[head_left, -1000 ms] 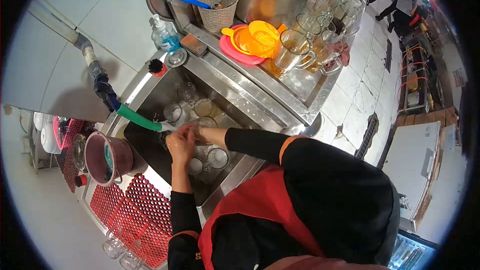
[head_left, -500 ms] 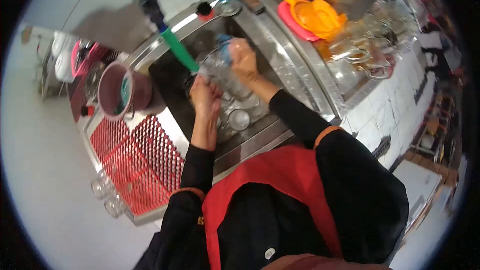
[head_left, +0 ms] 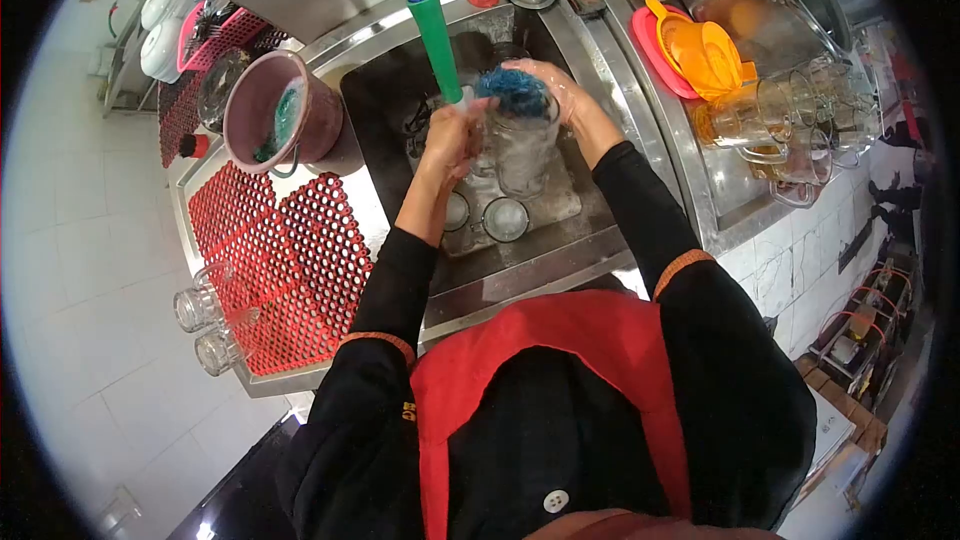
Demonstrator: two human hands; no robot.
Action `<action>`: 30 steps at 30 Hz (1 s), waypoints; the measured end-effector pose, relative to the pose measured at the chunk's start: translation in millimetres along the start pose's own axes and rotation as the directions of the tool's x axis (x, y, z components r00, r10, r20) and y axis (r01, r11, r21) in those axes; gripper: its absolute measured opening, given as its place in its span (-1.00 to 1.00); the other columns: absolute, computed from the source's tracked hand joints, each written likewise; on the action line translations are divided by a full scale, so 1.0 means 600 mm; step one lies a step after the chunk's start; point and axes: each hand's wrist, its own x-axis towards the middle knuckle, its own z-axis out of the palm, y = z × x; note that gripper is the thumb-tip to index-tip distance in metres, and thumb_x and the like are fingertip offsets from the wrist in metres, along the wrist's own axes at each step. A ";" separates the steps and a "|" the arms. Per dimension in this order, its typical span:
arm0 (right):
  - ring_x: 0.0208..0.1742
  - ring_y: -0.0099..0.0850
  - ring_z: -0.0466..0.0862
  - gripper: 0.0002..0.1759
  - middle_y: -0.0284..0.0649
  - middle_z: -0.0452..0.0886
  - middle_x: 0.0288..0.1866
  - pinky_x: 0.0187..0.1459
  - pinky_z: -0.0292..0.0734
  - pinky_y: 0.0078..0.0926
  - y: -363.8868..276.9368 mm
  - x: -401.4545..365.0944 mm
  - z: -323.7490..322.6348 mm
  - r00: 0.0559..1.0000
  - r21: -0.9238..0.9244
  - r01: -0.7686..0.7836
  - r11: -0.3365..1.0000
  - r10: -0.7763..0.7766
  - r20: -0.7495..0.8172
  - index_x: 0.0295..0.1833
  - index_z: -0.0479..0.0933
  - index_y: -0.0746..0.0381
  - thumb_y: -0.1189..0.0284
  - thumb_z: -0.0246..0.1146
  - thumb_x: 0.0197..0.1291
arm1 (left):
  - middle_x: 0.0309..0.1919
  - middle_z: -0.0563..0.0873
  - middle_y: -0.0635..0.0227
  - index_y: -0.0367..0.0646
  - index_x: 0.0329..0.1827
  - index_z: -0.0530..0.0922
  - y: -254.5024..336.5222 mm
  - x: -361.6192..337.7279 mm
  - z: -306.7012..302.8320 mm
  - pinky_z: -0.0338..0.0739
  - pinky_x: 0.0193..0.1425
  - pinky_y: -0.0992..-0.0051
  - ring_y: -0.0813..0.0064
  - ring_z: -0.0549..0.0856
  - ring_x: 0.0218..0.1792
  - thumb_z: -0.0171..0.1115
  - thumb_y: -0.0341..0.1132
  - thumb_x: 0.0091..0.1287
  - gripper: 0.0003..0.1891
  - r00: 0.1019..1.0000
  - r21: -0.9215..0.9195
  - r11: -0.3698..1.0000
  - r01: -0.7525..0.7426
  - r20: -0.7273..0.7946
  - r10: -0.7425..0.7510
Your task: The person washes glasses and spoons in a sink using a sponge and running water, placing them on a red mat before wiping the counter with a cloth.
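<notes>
Since half a second ago, my right grip (head_left: 565,95) has come round beside my left, and the blue scrubber (head_left: 512,90), which was lifted off to one side, is now at the mouth of a large clear mug (head_left: 524,158). To my eye that change brings scrubber and glass together, so scrubbing looks to be the step in hand, with rinsing not yet done on this mug.

My right grip is closed around the scrubber, fingers bent over it at the mug's rim. My left grip (head_left: 452,140) is curled small, close by the mug and right at the end of the green hose (head_left: 435,45); I cannot tell whether it has the mug's handle, the hose tip or neither. The mug is above the sink (head_left: 385,110), its glass clouded, perhaps with suds. Two smaller glasses sit below it, the nearer one (head_left: 505,219) whitish inside.

My head has tipped too, so the red mat (head_left: 285,260) and the pink bucket (head_left: 265,115) show higher up in my view. Two clear mugs (head_left: 200,308) lie at the mat's outer edge, and more used mugs (head_left: 790,110) crowd the steel bench (head_left: 715,165) on my right.
</notes>
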 end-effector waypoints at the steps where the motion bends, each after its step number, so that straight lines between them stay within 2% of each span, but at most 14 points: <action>1: -0.23 -0.48 0.57 -0.63 -0.31 0.58 -0.23 -0.15 0.46 -0.55 0.009 -0.003 -0.009 0.991 -0.001 0.049 0.999 -0.048 0.128 -0.11 0.49 0.27 0.26 0.19 0.02 | -0.77 0.29 0.55 -0.15 -0.44 0.44 0.001 0.007 0.007 0.05 -0.76 0.62 0.68 0.20 -0.84 0.02 -0.41 0.13 -0.96 0.994 0.089 0.994 -0.061 -0.085 0.069; 2: -0.11 -0.45 0.55 -0.59 -0.28 0.56 -0.12 -0.06 0.43 -0.57 0.019 -0.004 -0.017 0.962 0.003 0.097 0.995 -0.094 0.256 -0.04 0.47 0.27 0.25 0.19 0.03 | -0.76 0.31 0.55 -0.14 -0.47 0.44 0.003 0.015 0.015 0.08 -0.75 0.61 0.67 0.24 -0.82 0.05 -0.42 0.11 -0.97 0.976 0.181 0.977 -0.115 -0.164 0.146; 4: 0.10 -0.41 0.42 -0.46 -0.20 0.46 0.06 0.10 0.31 -0.53 0.038 -0.011 -0.028 0.992 -0.222 0.119 0.968 -0.106 0.070 0.09 0.40 0.24 0.19 0.20 0.01 | -0.73 0.35 0.54 -0.13 -0.49 0.43 -0.020 0.052 0.003 0.12 -0.73 0.62 0.68 0.27 -0.79 0.07 -0.44 0.08 -0.97 0.940 0.271 0.949 -0.161 -0.252 0.232; 6: 0.23 -0.41 0.27 -0.31 -0.17 0.34 0.18 0.19 0.19 -0.47 0.014 -0.043 -0.027 0.979 -0.914 0.131 0.384 0.093 0.179 0.15 0.34 0.25 0.11 0.25 -0.09 | -0.70 0.38 0.53 -0.12 -0.51 0.43 -0.044 0.069 -0.007 0.15 -0.71 0.63 0.70 0.30 -0.75 0.09 -0.46 0.06 -0.95 0.891 0.362 0.913 -0.189 -0.327 0.314; 8: 0.18 -0.29 0.35 -0.36 -0.06 0.39 0.13 0.16 0.22 -0.40 0.012 -0.044 -0.013 0.969 -0.839 -0.088 0.537 0.240 0.053 0.04 0.41 0.33 0.18 0.25 -0.19 | -0.67 0.42 0.53 -0.10 -0.55 0.41 -0.062 0.071 -0.006 0.18 -0.67 0.66 0.72 0.34 -0.71 0.09 -0.47 0.06 -0.92 0.861 0.381 0.823 -0.421 -0.118 0.495; 10: 0.07 -0.08 0.42 -0.50 0.08 0.43 0.02 0.09 0.27 -0.33 0.022 -0.042 -0.034 0.956 -0.942 0.122 -0.313 0.291 0.027 -0.12 0.47 0.40 0.32 0.19 -0.23 | -0.69 0.41 0.54 -0.14 -0.54 0.44 -0.091 0.069 0.015 0.18 -0.64 0.67 0.75 0.35 -0.69 0.07 -0.49 0.06 -0.94 0.826 0.309 0.804 -0.508 -0.090 0.557; 11: -0.06 0.02 0.47 -0.65 0.14 0.47 -0.12 0.00 0.36 -0.30 0.033 -0.054 -0.046 0.982 -0.953 0.182 -0.241 0.091 0.164 -0.25 0.50 0.41 0.45 0.12 -0.24 | -0.70 0.42 0.53 -0.16 -0.52 0.45 -0.105 0.073 0.019 0.19 -0.64 0.66 0.73 0.35 -0.69 0.06 -0.49 0.07 -0.95 0.886 0.336 0.844 -0.418 -0.055 0.461; 16: -0.10 -0.04 0.52 -0.67 0.09 0.50 -0.16 -0.08 0.44 -0.26 0.096 -0.048 -0.070 0.991 -0.945 0.005 -0.326 0.128 -0.040 -0.24 0.51 0.37 0.54 0.15 -0.25 | -0.66 0.51 0.42 -0.25 -0.33 0.49 -0.187 0.116 -0.016 0.30 -0.61 0.62 0.62 0.44 -0.69 0.05 -0.41 0.16 -0.89 0.981 0.322 0.944 -0.070 -0.151 0.124; 18: -0.10 -0.06 0.52 -0.67 0.08 0.49 -0.14 -0.07 0.44 -0.26 0.123 -0.042 -0.069 0.970 -0.934 -0.042 -0.355 0.211 -0.124 -0.23 0.52 0.35 0.56 0.15 -0.26 | -0.44 0.61 0.24 -0.30 -0.08 0.44 -0.226 0.158 -0.042 0.45 -0.38 0.55 0.51 0.58 -0.45 0.10 -0.29 0.19 -0.70 0.974 0.481 0.876 0.029 -0.212 0.085; 20: -0.15 -0.09 0.56 -0.74 0.05 0.53 -0.22 -0.16 0.50 -0.28 0.156 -0.033 -0.079 0.957 -0.906 0.021 -0.423 0.270 -0.103 -0.30 0.55 0.34 0.61 0.15 -0.24 | -0.08 0.54 0.01 -0.31 0.16 0.27 -0.258 0.187 -0.047 0.41 -0.03 0.47 0.28 0.54 -0.05 0.12 -0.11 0.18 -0.43 0.909 0.693 0.721 -0.006 -0.297 0.293; 21: -0.15 -0.09 0.56 -0.74 0.05 0.53 -0.22 -0.16 0.50 -0.28 0.170 -0.027 -0.086 0.957 -0.904 0.020 -0.427 0.269 -0.106 -0.30 0.55 0.34 0.61 0.15 -0.24 | 0.15 0.34 -0.06 -0.32 0.24 0.15 -0.215 0.168 -0.033 0.26 0.17 0.46 0.14 0.33 0.19 0.11 0.05 0.13 -0.25 0.963 0.804 0.582 0.121 -0.238 0.129; 24: -0.20 -0.11 0.59 -0.78 -0.01 0.57 -0.31 -0.20 0.52 -0.29 0.200 -0.021 -0.104 0.951 -0.876 0.085 -0.475 0.301 -0.071 -0.34 0.56 0.33 0.59 0.18 -0.23 | 0.15 0.33 -0.08 -0.34 0.25 0.12 -0.222 0.187 -0.020 0.26 0.17 0.44 0.12 0.31 0.20 0.07 0.18 0.08 -0.15 0.967 0.805 0.554 0.211 -0.254 0.002; 26: -0.22 -0.15 0.60 -0.84 -0.04 0.58 -0.33 -0.21 0.53 -0.31 0.213 -0.027 -0.110 0.982 -0.862 0.149 -0.485 0.175 0.071 -0.41 0.57 0.29 0.56 0.23 -0.24 | 0.01 0.46 -0.12 -0.40 0.12 0.31 -0.258 0.220 -0.035 0.35 0.07 0.38 0.10 0.45 0.08 0.04 0.15 0.10 -0.25 0.959 0.845 0.509 0.166 -0.258 0.116; 30: -0.25 -0.19 0.61 -0.80 -0.04 0.59 -0.36 -0.26 0.53 -0.39 0.209 -0.023 -0.110 0.985 -0.813 0.079 -0.576 0.168 -0.024 -0.43 0.58 0.27 0.41 0.31 -0.25 | -0.23 0.57 -0.13 -0.40 -0.24 0.50 -0.252 0.227 -0.040 0.44 -0.10 0.26 0.01 0.57 -0.15 0.04 0.00 0.14 -0.50 0.962 0.874 0.445 0.196 -0.260 0.087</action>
